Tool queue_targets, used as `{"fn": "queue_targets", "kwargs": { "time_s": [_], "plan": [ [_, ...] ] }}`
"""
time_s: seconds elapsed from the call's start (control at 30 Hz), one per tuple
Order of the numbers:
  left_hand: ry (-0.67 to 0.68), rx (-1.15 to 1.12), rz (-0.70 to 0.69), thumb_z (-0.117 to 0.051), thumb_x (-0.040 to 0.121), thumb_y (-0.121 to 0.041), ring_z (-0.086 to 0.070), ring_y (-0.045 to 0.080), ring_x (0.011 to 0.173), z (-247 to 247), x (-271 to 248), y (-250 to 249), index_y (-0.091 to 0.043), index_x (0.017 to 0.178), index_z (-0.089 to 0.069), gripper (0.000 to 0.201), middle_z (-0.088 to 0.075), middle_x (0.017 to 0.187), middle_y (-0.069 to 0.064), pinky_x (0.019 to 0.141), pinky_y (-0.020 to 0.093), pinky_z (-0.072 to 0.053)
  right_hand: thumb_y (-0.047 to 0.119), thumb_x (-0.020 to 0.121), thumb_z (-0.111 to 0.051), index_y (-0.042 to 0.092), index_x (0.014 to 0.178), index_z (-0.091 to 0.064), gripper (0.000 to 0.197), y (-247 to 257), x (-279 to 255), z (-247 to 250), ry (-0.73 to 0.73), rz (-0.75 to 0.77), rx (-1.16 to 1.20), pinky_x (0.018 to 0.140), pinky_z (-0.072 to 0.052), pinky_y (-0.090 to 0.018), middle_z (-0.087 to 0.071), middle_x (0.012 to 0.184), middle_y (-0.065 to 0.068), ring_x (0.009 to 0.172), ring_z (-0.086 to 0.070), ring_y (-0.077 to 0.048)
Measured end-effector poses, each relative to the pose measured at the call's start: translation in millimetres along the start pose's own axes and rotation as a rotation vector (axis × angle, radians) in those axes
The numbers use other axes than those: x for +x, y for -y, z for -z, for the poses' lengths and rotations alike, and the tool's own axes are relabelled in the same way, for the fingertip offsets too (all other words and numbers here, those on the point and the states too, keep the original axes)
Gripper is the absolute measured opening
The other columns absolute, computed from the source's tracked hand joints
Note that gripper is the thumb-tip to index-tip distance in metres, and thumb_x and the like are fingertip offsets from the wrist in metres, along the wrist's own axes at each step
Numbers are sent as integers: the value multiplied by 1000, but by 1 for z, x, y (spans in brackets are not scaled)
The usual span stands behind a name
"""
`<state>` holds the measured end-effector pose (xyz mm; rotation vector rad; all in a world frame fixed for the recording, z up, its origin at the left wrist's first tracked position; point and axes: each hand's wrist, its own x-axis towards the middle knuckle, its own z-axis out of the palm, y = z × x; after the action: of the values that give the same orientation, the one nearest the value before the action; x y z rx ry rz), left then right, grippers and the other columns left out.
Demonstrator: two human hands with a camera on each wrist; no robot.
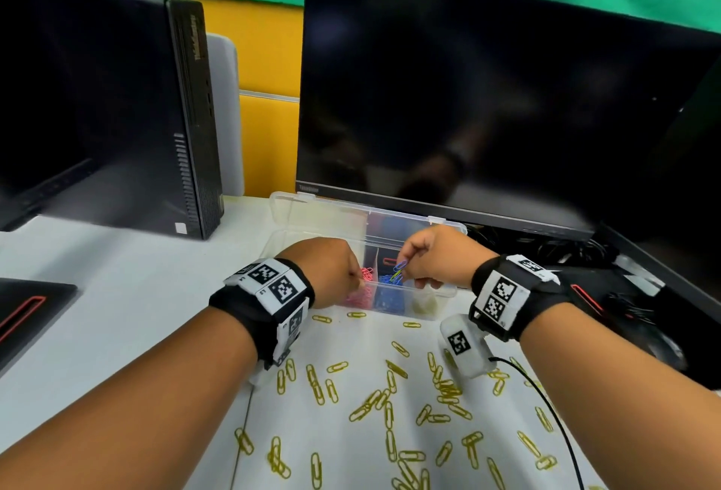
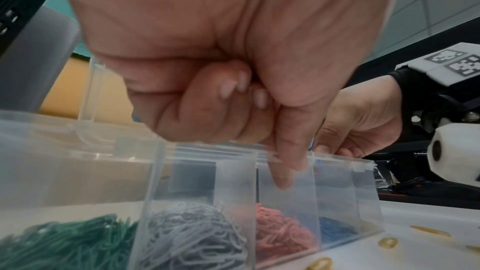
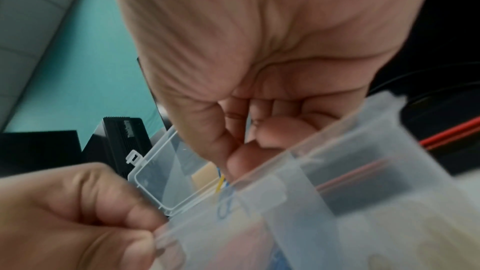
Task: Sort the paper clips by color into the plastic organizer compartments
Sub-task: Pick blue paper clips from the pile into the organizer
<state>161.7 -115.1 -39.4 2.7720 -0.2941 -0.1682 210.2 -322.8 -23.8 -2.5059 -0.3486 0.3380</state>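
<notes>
Blue clips point(image 1: 398, 270) pinched in the right hand point(image 1: 437, 255) over the organizer point(image 1: 443, 290), mid-frame. Left hand point(image 1: 331, 271) curled; contents unclear. Next, I'd guess: drop them into blue.

- White surface point(image 1: 128, 294) carries the clear organizer point(image 1: 390, 308), lid open.
- Yellow paper clips point(image 1: 390, 403) lie scattered in front of it.
- Black computer tower point(image 1: 117, 118) and monitor point(image 1: 487, 99) stand behind.

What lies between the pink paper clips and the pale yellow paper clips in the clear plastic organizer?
The compartment of blue paper clips lies between the pink paper clips and the pale yellow paper clips in the clear plastic organizer; the head view shows it.
</notes>
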Motion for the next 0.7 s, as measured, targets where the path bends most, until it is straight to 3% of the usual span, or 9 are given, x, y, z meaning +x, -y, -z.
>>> {"fn": "queue_targets", "kwargs": {
  "time_s": [0.2, 0.4, 0.5, 0.57, 0.7],
  "plan": [
    [-12, 9, 0, -55, 97, -29, -66, 17, 88, 0, -1, -2, -28, 107, -79, 26, -76, 103, -7, 84, 27, -54, 3, 79, -80, 16, 76, -71, 16, -1, -1, -3, -20, -30, 151, 51, -48, -23, -71, 64, -2, 62, -69, -15],
    [-8, 11, -4, -55, 96, -29, -65, 16, 89, -1, 0, -1, -30, 107, -79, 26, -75, 105, -8, 87, 29, -55, 10, 83, -81, 13, 81, -75, 7, 3, -4, 2, -16, -40, 127, 56, -53, -24, -76, 73, -4, 70, -74, -15],
    [-8, 20, -5, -55, 97, -29, -65, 15, 89, -1, -1, -1, -30, 107, -79, 26, -75, 106, -8, 85, 27, -54, 12, 88, -76, 15, 78, -75, 10, 5, -8, 2, -51, -3, 46, 58, -55, -23, -74, 68, 0, 66, -72, -12],
    [-1, 28, -11, -54, 97, -28, -65, 15, 91, 0, -2, -2, -29, 109, -78, 27, -75, 109, -8, 85, 26, -53, 13, 90, -72, 19, 76, -72, 15, 3, -14, 2, -101, 49, -77, 55, -50, -18, -72, 66, 2, 59, -66, -7],
    [78, 79, -5, -52, 98, -30, -65, 20, 99, 5, -4, -6, -25, 110, -77, 28, -73, 113, -2, 90, 30, -53, 19, 90, -68, 27, 78, -65, 15, -9, -34, 7, -282, 149, -239, 62, -40, -18, -66, 74, 8, 69, -60, -9]
  ]
}}
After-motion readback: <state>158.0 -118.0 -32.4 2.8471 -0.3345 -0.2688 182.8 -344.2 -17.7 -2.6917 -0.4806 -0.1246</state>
